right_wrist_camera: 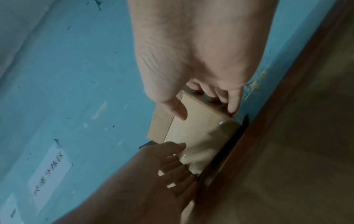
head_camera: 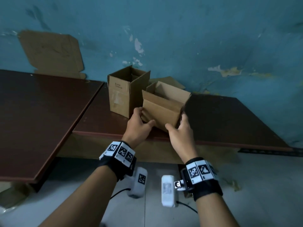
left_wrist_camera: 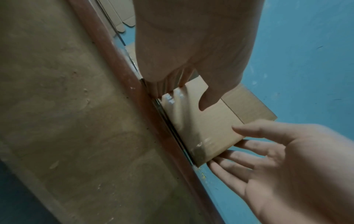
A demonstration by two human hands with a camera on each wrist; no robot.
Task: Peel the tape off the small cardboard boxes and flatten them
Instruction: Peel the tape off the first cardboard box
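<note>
A small open-topped cardboard box (head_camera: 164, 105) stands near the front edge of the dark brown table (head_camera: 229, 122). My left hand (head_camera: 146, 116) grips its lower left side, fingers round the edge and thumb on the front face. My right hand (head_camera: 175, 122) grips the lower right corner the same way. Clear tape (left_wrist_camera: 180, 115) runs along the bottom edge of the box (left_wrist_camera: 210, 125), below my left hand (left_wrist_camera: 187, 97). The right wrist view shows the tape (right_wrist_camera: 203, 145) between my right hand (right_wrist_camera: 205, 112) and the left one. A taller open box (head_camera: 124, 92) stands just behind, to the left.
A large flat cardboard sheet (head_camera: 52, 53) leans on the blue wall at the back left. Flattened cardboard (head_camera: 168, 81) lies behind the two boxes. A second dark table (head_camera: 32, 112) adjoins on the left. A paper label (right_wrist_camera: 49, 171) is stuck to the wall.
</note>
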